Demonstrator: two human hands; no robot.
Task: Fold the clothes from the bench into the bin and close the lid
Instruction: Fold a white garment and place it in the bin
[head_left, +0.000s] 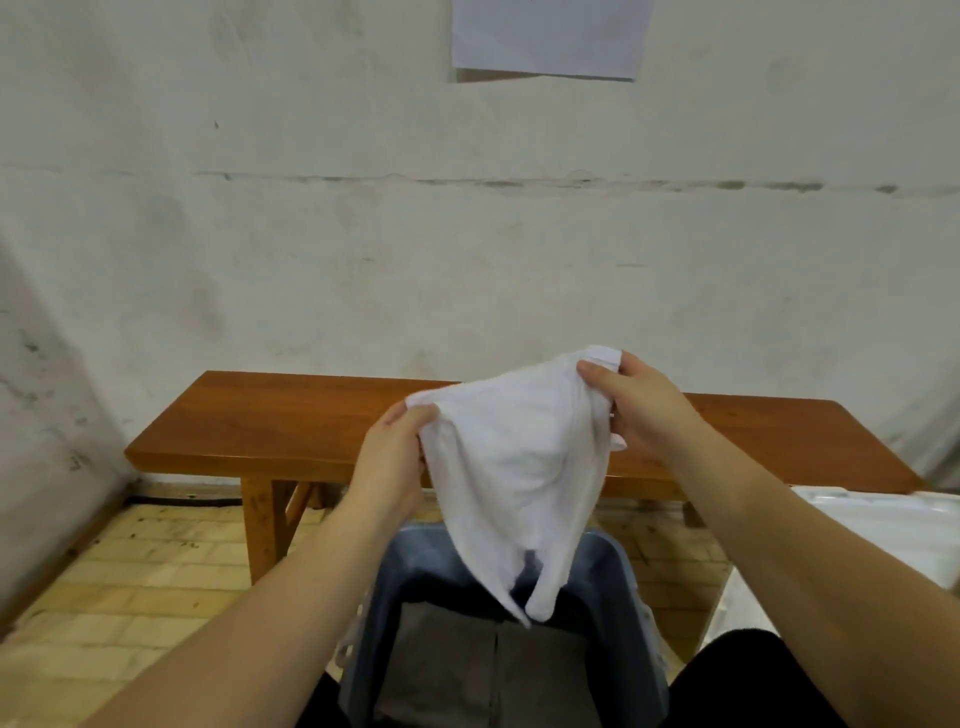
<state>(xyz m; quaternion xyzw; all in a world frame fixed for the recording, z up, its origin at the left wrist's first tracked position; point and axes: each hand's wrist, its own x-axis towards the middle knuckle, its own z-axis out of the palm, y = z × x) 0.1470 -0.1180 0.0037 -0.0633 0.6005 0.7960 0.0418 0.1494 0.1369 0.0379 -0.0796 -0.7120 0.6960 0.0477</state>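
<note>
The white garment (514, 467) is held up in the air above the open grey bin (623, 587), just in front of the wooden bench (291, 415), with its lower tip dangling into the bin's mouth. It's pinched at the top edge on both sides: the left hand (389, 457) is clenched on the left corner, the right hand (639, 405) is grasping the bunched-up right corner a bit higher. So the cloth hangs lopsided and sags into a point, not really flat.

For a decent fold, the two corners should probably be levelled and pulled apart first so the fabric gets stretched out, then brought together in halves. The bench top looks bare in what can be seen, so it could be used as a flat surface rather than folding in mid-air.

Inside the bin some dark folded clothes (467, 660) are already stacked, so the white piece would best be laid flat on top. The white lid (883, 525) seems to be lying off to the right on the floor, to be put on last.
</note>
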